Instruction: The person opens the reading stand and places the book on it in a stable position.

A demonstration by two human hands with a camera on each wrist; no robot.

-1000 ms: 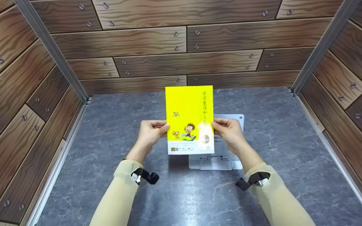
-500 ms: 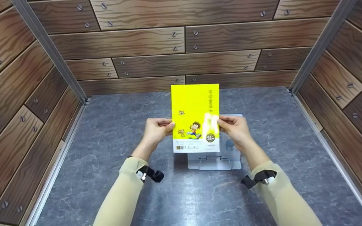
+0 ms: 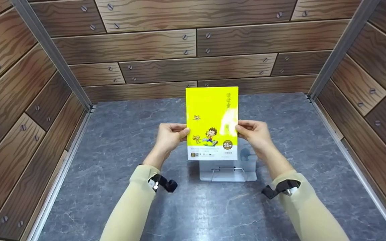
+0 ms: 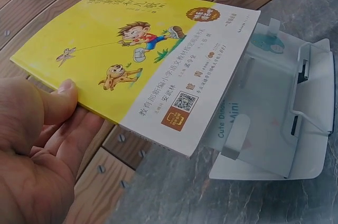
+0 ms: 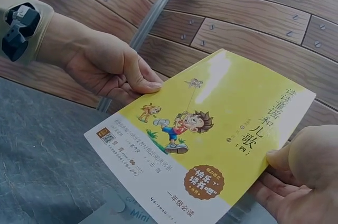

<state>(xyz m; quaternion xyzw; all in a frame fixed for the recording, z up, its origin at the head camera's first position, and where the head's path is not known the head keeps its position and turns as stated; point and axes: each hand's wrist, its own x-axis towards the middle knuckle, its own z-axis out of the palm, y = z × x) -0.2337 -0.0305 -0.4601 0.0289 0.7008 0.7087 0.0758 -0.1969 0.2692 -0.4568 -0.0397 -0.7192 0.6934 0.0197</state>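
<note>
A yellow children's book with a white band along its bottom is held up in front of me, its cover facing me. My left hand pinches its left edge, thumb on the cover and fingers behind. On the opposite edge, my right hand pinches it the same way. Behind and below the book stands a pale book stand, partly hidden in the head view. The left wrist view shows its wire holder and small clips, with "Cute Dino" and "Mini" printed on its plate.
The stand rests on a dark grey marbled tabletop. Wood-plank-patterned walls enclose it at the back and both sides, with grey metal strips along the corners. A black wrist camera sits at each sleeve cuff.
Both hands have carried the book a little to the right and slightly up, so it sits more over the stand. More of the stand's lower front now shows. The grip is unchanged.
</note>
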